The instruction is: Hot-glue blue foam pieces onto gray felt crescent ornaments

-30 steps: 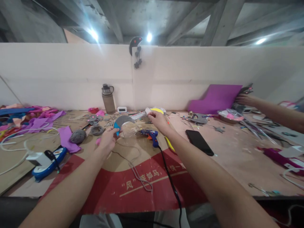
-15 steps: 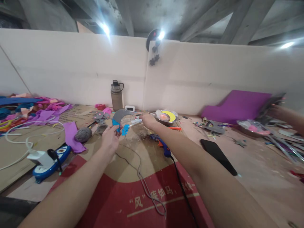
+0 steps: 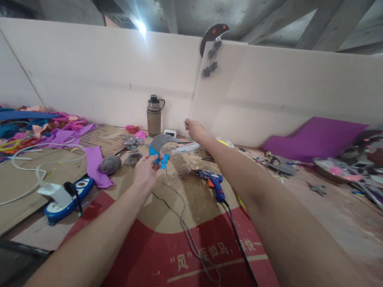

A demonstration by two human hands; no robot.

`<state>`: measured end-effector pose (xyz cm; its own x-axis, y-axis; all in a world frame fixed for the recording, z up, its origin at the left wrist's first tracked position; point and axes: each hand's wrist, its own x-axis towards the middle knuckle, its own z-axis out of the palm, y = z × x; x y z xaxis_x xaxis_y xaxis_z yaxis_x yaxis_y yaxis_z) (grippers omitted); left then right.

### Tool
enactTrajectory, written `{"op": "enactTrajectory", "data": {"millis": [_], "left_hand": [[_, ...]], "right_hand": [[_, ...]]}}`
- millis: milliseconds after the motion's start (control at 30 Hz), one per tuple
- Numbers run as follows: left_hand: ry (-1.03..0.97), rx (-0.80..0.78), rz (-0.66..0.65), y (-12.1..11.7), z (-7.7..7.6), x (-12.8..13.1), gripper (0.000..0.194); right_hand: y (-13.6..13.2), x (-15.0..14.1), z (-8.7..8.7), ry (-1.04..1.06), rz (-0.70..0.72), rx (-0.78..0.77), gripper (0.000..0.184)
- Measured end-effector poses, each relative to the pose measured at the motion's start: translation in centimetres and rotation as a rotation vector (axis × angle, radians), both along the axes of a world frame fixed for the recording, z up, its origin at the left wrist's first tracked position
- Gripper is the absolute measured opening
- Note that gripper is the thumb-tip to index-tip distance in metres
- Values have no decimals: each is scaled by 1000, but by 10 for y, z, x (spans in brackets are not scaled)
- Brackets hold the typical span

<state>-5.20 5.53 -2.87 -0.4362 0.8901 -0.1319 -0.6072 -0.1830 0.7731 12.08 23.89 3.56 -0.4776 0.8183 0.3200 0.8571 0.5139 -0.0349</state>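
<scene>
My left hand pinches a grey crescent-shaped felt piece with small blue felt bits at its lower end, held above the cardboard. A thin grey string trails from it across the cardboard toward me. My right hand is raised in the air above the table's far side, fingers closed; what they hold is too small to see. A blue glue gun lies on the cardboard just right of my left hand, its black cord running toward me.
A grey water bottle stands by the white partition. A grey yarn ball, purple felt scraps, a white charger on a blue case lie left. Purple foam sheet and craft clutter fill the right.
My right hand has left the tray area and risen up toward the partition. My left hand keeps hold of the crescent. The view has swung left, so the phone is out of sight.
</scene>
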Motion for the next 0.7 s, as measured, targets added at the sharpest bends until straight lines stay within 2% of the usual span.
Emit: {"op": "enactTrajectory", "data": {"millis": [67,200,267,367,533,600,700], "left_hand": [[-1,0,9,0,0,0,11],[5,-13,7,-2,4,3,11],[1,-21,2,-3,7,4,11],[-3,-33,8,-5,10,5,12],[5,-18,9,-5,10,2,12],[9,-3,4,-5,9,2,12],[27,28,-2,-5,7,2,11]], "right_hand": [[4,2,10,140,-4,3,31],[1,7,21,681,22,-106,22],[-2,10,24,819,28,-132,17],[-4,15,21,811,-15,-138,13],[-5,23,1,661,-90,-187,10],[-4,26,-5,566,-103,-202,12],[-3,25,-5,417,-101,-167,21]]}}
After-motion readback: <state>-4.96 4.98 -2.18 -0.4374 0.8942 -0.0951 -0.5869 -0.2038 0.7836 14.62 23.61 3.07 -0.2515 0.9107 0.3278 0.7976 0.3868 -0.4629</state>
